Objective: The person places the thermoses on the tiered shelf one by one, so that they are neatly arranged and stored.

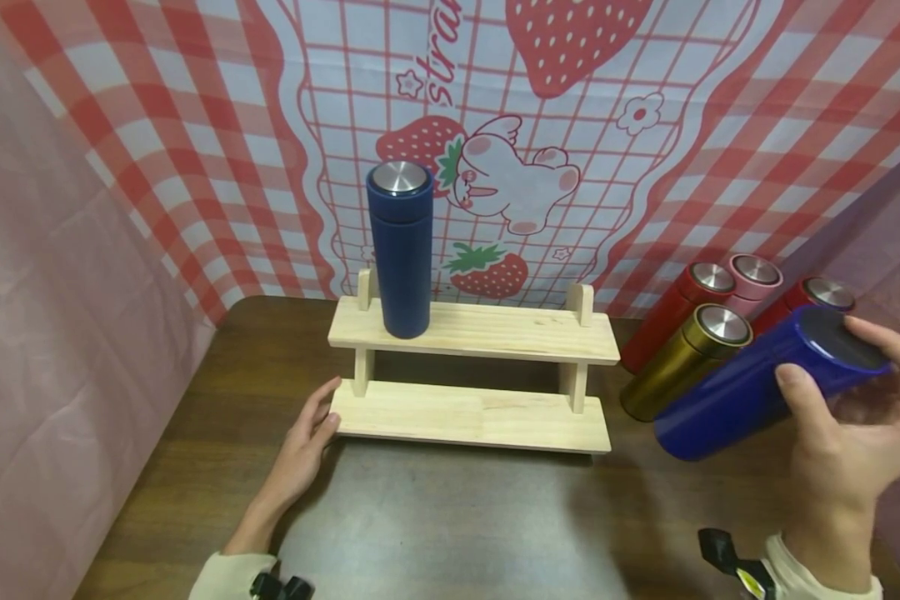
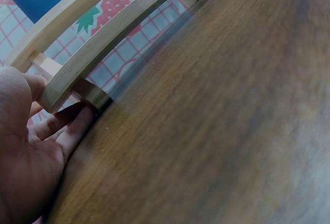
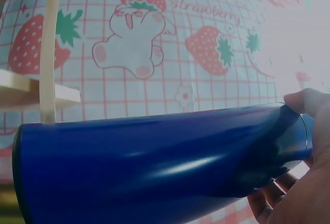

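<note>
Strawberry backdrop, brown table [image 1: 450, 517] | right hand [image 1: 847, 433] at 3 o'clock grips tilted blue flask [image 1: 750, 387] | left hand [image 1: 303, 446], fingers relaxed, steadies wooden rack [image 1: 472, 412] at 9 | advice: upright flask before shelving.

Upper middle of the frame, a navy flask [image 1: 400, 248] stands upright. At right, four flasks lean together against the backdrop: a gold flask [image 1: 682, 362] in front, a red flask [image 1: 671, 315] behind it, then a pink flask [image 1: 752, 281] and a second red flask [image 1: 808, 301]. Behind everything hangs the strawberry-print cloth [image 1: 517, 125], and the dark wooden desk [image 1: 457, 525] fills the bottom.
</note>
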A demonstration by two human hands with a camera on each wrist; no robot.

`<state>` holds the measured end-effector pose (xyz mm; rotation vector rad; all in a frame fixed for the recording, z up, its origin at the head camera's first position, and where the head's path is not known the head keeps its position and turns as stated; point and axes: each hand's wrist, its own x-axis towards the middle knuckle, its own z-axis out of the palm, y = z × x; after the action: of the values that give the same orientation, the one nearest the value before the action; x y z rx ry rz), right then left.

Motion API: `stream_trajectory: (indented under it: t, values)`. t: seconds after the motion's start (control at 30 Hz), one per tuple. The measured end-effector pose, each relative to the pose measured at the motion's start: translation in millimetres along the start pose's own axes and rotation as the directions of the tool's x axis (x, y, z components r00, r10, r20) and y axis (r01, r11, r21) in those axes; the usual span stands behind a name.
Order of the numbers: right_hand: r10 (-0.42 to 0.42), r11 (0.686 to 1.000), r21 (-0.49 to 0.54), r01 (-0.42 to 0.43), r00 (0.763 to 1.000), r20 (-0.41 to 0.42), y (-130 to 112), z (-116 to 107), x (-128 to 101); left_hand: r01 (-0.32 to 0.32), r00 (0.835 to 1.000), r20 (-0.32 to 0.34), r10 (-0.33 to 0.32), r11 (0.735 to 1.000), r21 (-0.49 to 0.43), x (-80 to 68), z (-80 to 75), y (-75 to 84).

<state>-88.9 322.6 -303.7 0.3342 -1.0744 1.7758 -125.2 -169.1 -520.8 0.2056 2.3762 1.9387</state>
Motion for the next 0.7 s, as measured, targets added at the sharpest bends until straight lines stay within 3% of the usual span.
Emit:
stream_trajectory:
  t: [0.43, 0.7]
  values:
    - [-0.054, 0.998, -0.035, 0.058, 0.993, 0.102, 6.9, 35.4, -3.7, 0.001, 1.0, -0.011, -0.001, 1.0, 0.01, 0.3, 0.8, 0.9]
    - [-0.033, 0.998, -0.052, 0.046, 0.973, 0.229, 9.3, 59.3, 0.6, 0.008, 1.0, -0.012, -0.008, 1.0, 0.023, 1.1, 0.6, 0.5]
